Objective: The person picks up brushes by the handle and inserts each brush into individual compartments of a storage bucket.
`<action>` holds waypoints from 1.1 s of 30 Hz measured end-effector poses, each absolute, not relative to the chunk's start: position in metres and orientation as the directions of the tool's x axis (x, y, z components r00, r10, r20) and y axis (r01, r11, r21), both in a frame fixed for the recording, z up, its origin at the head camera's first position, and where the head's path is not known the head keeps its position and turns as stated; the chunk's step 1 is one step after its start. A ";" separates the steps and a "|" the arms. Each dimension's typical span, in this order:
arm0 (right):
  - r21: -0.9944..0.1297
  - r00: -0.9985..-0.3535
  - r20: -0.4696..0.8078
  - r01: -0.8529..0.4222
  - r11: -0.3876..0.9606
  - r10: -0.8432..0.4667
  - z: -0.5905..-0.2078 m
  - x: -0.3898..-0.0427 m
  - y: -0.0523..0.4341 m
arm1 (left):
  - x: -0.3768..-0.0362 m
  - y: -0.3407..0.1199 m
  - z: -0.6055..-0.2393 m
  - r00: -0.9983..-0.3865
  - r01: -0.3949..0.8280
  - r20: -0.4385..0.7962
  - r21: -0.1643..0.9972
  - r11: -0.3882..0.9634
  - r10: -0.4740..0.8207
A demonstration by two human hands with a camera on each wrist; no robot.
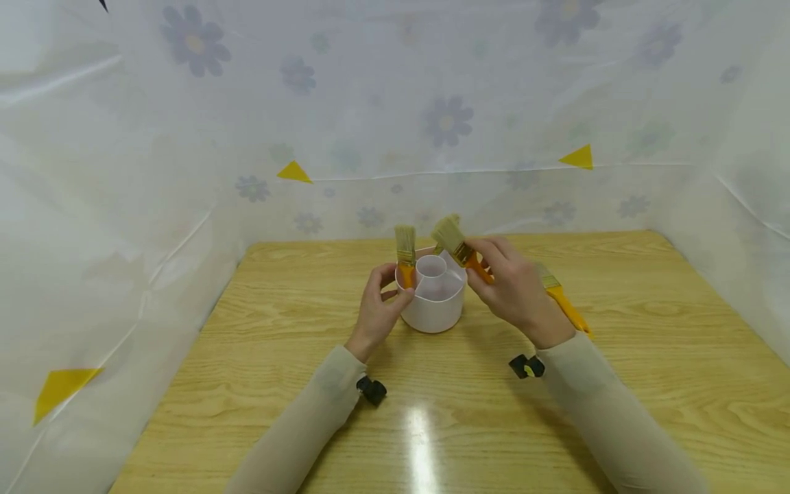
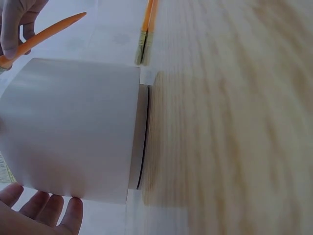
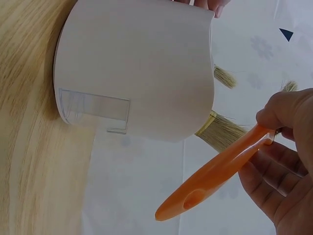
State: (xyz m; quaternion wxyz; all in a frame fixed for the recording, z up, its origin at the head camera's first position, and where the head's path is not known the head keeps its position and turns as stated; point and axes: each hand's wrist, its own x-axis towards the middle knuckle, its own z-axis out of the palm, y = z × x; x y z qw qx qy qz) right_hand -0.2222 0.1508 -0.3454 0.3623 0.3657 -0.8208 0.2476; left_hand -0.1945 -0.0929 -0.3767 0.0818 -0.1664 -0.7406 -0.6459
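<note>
1. At the table's (image 1: 617,425) centre stands the white holder (image 1: 432,312), round-walled, with an inner tube.
2. Right hand (image 1: 515,291) pinches an orange-handled brush (image 1: 459,252), bristles up, above the rim; lower it handle-first, vertically.
3. Left hand (image 1: 376,312) clasps the holder's side, fingers curled round a standing brush (image 1: 405,257).
4. Another brush (image 1: 561,298) lies beside the holder.

Holder (image 1: 433,302) mid-table (image 1: 648,384). One brush (image 1: 405,255) stands in holder's left side, one brush (image 1: 458,245) above its right rim, spare brush (image 1: 561,298) lies right of holder.
</note>
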 end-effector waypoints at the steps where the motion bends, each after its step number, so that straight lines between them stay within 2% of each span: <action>1: -0.142 -0.471 0.776 -0.779 0.610 -0.420 -0.345 -0.222 0.150 | -0.195 -0.093 -0.377 -0.931 0.353 0.337 0.929 0.109 0.141; 18: -0.166 -0.474 0.774 -0.792 0.587 -0.421 -0.335 -0.220 0.138 | -0.196 -0.094 -0.377 -0.932 0.347 0.333 0.934 0.087 0.140; 33: -0.179 -0.442 0.800 -0.822 0.540 -0.407 -0.327 -0.221 0.124 | -0.195 -0.094 -0.376 -0.933 0.346 0.333 0.933 0.095 0.135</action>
